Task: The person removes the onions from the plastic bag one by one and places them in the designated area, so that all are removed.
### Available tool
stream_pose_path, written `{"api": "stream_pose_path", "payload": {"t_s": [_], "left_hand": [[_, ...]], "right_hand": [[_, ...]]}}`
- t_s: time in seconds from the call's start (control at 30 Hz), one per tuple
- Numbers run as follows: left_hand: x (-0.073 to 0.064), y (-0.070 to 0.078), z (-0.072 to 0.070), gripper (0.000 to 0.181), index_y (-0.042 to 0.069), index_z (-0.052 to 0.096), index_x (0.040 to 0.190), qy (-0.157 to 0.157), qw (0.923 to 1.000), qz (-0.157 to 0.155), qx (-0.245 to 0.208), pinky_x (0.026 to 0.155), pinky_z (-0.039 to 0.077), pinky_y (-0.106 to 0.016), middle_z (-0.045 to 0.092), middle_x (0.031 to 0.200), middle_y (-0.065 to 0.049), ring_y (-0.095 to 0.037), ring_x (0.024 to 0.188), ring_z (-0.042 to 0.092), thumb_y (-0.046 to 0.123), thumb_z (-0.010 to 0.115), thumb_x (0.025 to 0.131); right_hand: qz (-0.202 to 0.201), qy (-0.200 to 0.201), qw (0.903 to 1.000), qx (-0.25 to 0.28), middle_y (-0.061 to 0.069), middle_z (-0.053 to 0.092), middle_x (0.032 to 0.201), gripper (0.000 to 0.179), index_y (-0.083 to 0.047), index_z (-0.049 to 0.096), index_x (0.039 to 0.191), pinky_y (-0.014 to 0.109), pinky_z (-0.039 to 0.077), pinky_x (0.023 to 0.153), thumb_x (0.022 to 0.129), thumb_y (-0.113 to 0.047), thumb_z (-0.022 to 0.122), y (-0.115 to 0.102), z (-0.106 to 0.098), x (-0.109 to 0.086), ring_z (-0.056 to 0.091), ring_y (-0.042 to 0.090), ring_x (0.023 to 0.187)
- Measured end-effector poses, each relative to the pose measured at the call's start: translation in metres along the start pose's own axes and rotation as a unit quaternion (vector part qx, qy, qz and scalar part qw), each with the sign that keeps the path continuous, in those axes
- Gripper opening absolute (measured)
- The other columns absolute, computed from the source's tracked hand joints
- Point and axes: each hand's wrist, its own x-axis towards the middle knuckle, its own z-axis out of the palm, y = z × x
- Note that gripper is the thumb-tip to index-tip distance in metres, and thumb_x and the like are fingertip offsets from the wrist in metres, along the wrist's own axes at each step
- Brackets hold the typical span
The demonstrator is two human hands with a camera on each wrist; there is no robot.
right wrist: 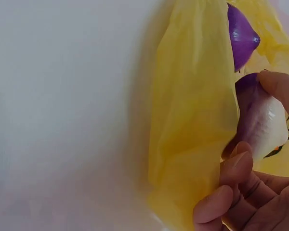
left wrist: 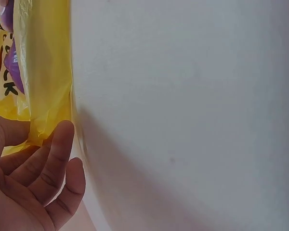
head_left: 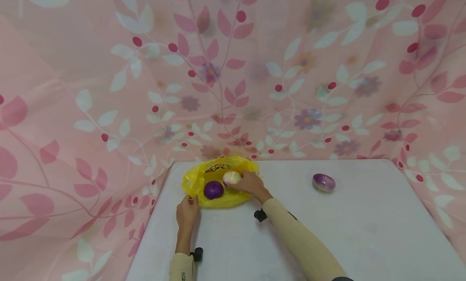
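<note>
A yellow plastic bag (head_left: 236,202) with printed figures lies with its mouth toward me at the back of the white table. My left hand (head_left: 187,213) pinches the bag's near left edge between thumb and fingers, as the left wrist view shows. Inside the mouth sits a round purple onion-like vegetable (head_left: 213,190), with a pointed tip in the right wrist view. Beside it, my right hand (head_left: 251,184) holds a purple-and-white turnip-like vegetable (right wrist: 262,118) at the bag's opening, thumb on top and fingers below. The bag's front wall partly hides it there.
Another purple-and-white vegetable (head_left: 324,183) lies on the white table (head_left: 356,228), to the right of the bag. A pink floral cloth (head_left: 233,90) hangs behind the table and along its sides.
</note>
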Motion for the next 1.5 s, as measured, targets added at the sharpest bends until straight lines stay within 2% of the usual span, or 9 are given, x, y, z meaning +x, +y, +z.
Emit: {"api": "stream_pose_path", "payload": {"t_s": [0.2,0.53,0.8,1.03,1.23,1.5], "left_hand": [[0.000,0.000,0.000,0.022,0.004,0.065,0.085,0.000,1.0000,-0.003,0.004,0.061,0.050,-0.043,0.072,0.082,-0.014,-0.030,0.072,0.068,0.023,0.064,0.095],[0.000,0.001,0.001,0.020,0.003,0.066,0.083,0.022,0.9995,0.023,0.006,0.059,0.051,-0.044,0.072,0.079,-0.013,-0.030,0.069,0.068,0.020,0.066,0.094],[-0.001,0.000,0.001,0.020,0.003,0.065,0.083,0.019,0.9996,0.022,0.004,0.059,0.051,-0.045,0.072,0.080,-0.015,-0.032,0.071,0.069,0.020,0.065,0.094],[-0.001,0.003,0.001,0.022,0.003,0.064,0.081,0.018,0.9997,0.017,0.004,0.059,0.051,-0.044,0.072,0.081,-0.015,-0.032,0.071,0.069,0.021,0.065,0.094],[-0.002,-0.003,0.002,0.020,0.002,0.065,0.084,0.017,0.9996,0.020,0.010,0.059,0.051,-0.044,0.073,0.081,-0.015,-0.032,0.071,0.069,0.020,0.065,0.094],[-0.001,-0.001,0.001,0.020,0.004,0.065,0.083,0.014,0.9998,0.015,0.002,0.057,0.051,-0.042,0.072,0.080,-0.014,-0.030,0.069,0.069,0.021,0.065,0.094]], "right_hand": [[-0.012,-0.001,0.9996,-0.025,0.002,0.063,0.089,0.070,-0.007,0.061,0.108,0.038,0.049,0.072,0.071,-0.065,0.075,0.001,-0.007,-0.006,0.057,0.021,0.077],[-0.041,-0.007,0.9981,-0.044,0.001,0.063,0.088,0.072,-0.006,0.061,0.109,0.033,0.048,0.066,0.072,-0.067,0.074,0.001,-0.022,-0.019,0.057,0.019,0.074],[-0.041,-0.016,0.9973,-0.059,0.001,0.062,0.086,0.079,-0.006,0.061,0.114,0.032,0.047,0.064,0.070,-0.070,0.074,0.003,-0.033,-0.030,0.056,0.019,0.072],[-0.036,-0.007,0.9976,-0.059,0.001,0.063,0.091,0.081,-0.009,0.060,0.117,0.033,0.047,0.068,0.069,-0.072,0.073,0.005,-0.041,-0.040,0.055,0.019,0.078],[-0.054,-0.001,0.9975,-0.045,-0.001,0.062,0.085,0.077,-0.011,0.060,0.115,0.033,0.047,0.064,0.069,-0.070,0.075,0.010,-0.046,-0.049,0.056,0.017,0.072],[-0.051,-0.007,0.9987,0.005,-0.001,0.062,0.079,0.074,-0.010,0.061,0.115,0.032,0.047,0.059,0.069,-0.065,0.079,0.017,-0.052,-0.061,0.056,0.017,0.067]]}}
